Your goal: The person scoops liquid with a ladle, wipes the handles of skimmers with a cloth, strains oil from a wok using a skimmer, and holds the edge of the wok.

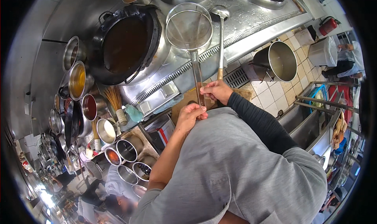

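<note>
Strainer [189, 32] pinched by handle, my left hand [190, 117] near its end, right hand [218, 92] just above; ladle [221, 37] alongside, jutting past front edge of steel stove [251, 13].

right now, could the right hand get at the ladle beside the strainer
Likely yes: the ladle points its wooden end toward the right hand, with nothing visible between, though that hand seems to be pinching the strainer handle.
</note>
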### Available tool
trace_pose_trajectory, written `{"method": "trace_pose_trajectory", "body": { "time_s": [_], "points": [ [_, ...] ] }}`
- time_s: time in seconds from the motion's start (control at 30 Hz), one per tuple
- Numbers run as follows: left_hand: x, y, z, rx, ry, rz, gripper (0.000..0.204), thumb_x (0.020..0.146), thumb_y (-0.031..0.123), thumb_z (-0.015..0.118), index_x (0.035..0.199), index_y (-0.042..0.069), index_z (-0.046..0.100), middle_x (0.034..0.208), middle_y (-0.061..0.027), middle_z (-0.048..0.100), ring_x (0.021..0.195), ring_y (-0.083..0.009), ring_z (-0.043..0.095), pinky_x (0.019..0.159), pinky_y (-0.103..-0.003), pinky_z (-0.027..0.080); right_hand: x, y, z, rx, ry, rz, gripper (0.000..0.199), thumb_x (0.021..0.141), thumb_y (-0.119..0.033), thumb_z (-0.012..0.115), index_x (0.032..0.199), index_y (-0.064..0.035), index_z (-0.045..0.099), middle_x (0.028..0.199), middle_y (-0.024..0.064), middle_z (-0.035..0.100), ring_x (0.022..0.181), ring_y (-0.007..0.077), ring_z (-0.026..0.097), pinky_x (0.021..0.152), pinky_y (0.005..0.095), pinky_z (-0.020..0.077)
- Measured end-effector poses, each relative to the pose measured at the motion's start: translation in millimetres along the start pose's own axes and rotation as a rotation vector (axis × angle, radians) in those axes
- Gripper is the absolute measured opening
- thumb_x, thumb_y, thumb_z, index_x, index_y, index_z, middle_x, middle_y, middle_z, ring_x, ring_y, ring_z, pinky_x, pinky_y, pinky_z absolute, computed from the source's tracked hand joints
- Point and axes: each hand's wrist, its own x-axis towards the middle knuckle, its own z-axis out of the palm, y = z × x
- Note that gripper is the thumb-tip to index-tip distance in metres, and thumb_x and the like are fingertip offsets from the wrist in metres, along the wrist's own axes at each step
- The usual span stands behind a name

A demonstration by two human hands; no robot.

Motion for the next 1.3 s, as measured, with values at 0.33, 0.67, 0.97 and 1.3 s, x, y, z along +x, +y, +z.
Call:
{"method": "trace_pose_trajectory", "body": {
  "time_s": [0.33, 0.67, 0.97, 1.3],
  "points": [
    [1.9, 1.5, -1.1, -0.018, 0.027, -0.013, 0.017, 0.093, 0.020, 0.070, 0.095, 0.004, 0.066, 0.082, -0.0050, 0.069, 0.071, -0.0102, 0.063, 0.067, -0.023, 0.051, 7.9, 11.9, 6.7, -0.441, 0.382, -0.396, 0.035, 0.096, -0.031, 0.064, 0.085, 0.0018, 0.071, 0.077, 0.0121, 0.071, 0.059, 0.0222, 0.062, 0.060, 0.0346, 0.0503],
    [10.3, -15.3, -10.6, 0.074, 0.056, 0.063, 0.014, 0.090, 0.016, 0.073, 0.094, 0.004, 0.068, 0.083, -0.0032, 0.069, 0.071, -0.0090, 0.062, 0.066, -0.022, 0.050, -37.0, -1.5, 45.2, -0.908, 0.261, -0.519, 0.036, 0.084, -0.036, 0.071, 0.075, -0.0011, 0.071, 0.069, 0.0190, 0.066, 0.064, 0.0354, 0.066, 0.062, 0.0435, 0.0526],
    [12.8, -19.3, -6.7, 0.090, 0.050, 0.035, 0.016, 0.090, 0.017, 0.075, 0.094, 0.004, 0.068, 0.080, -0.0022, 0.068, 0.068, -0.0079, 0.061, 0.066, -0.022, 0.050, -7.2, 2.0, 35.3, -0.821, 0.287, -0.323, 0.030, 0.081, -0.032, 0.072, 0.077, -0.0024, 0.074, 0.070, 0.0205, 0.067, 0.067, 0.0363, 0.068, 0.066, 0.0436, 0.0537],
    [18.0, -32.3, -12.2, 0.111, 0.068, 0.043, 0.017, 0.091, 0.021, 0.075, 0.091, 0.006, 0.066, 0.078, -0.0019, 0.067, 0.065, -0.0078, 0.059, 0.062, -0.022, 0.048, 24.4, 13.7, 30.9, -0.782, 0.377, -0.377, 0.030, 0.084, -0.029, 0.071, 0.079, 0.0009, 0.072, 0.069, 0.0201, 0.067, 0.064, 0.0317, 0.069, 0.064, 0.0422, 0.0530]
  ]
}}
